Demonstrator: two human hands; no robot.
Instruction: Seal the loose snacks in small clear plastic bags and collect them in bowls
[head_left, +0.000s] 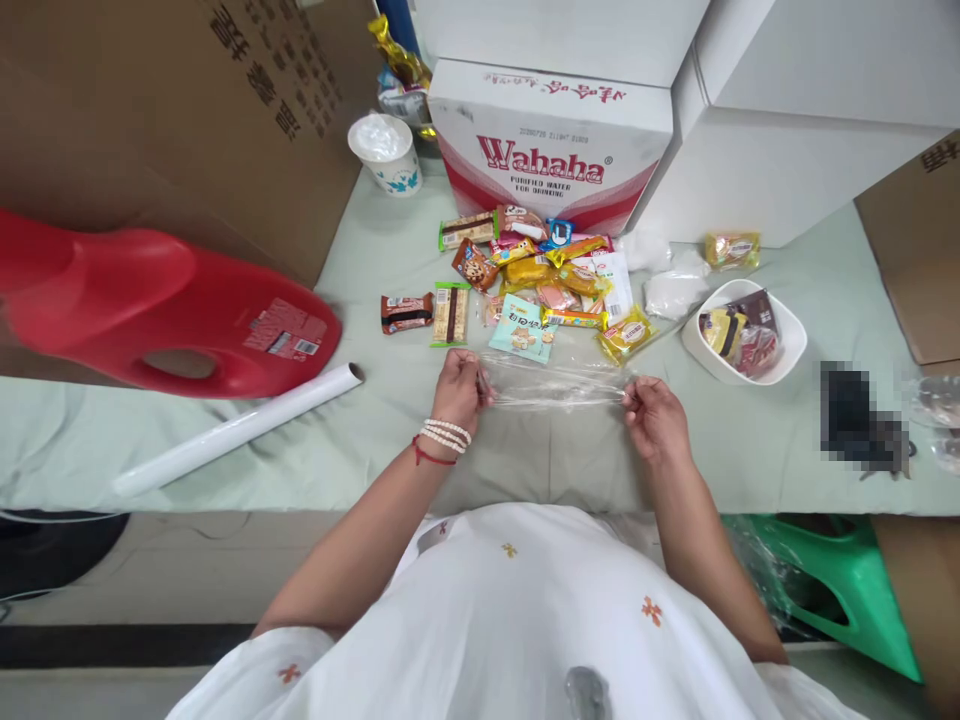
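Both my hands pinch the near edge of a clear plastic bag (559, 380) lying flat on the pale green table (360, 440). My left hand (459, 388), with bead bracelets and a red string at the wrist, grips the bag's left corner. My right hand (654, 412) grips its right corner, so the bag's edge is stretched between them. Just beyond the bag lies a pile of wrapped snacks (536, 280), including a light blue packet (522, 328) and a yellow packet (627, 334).
A white bowl (787, 350) with a few snacks sits at the right. A Wahaha water carton (551, 145), a paper cup (384, 152), a red plastic jug (150, 305), a white paper roll (240, 428) and cardboard boxes (225, 110) surround the work area. A green stool (840, 590) stands below right.
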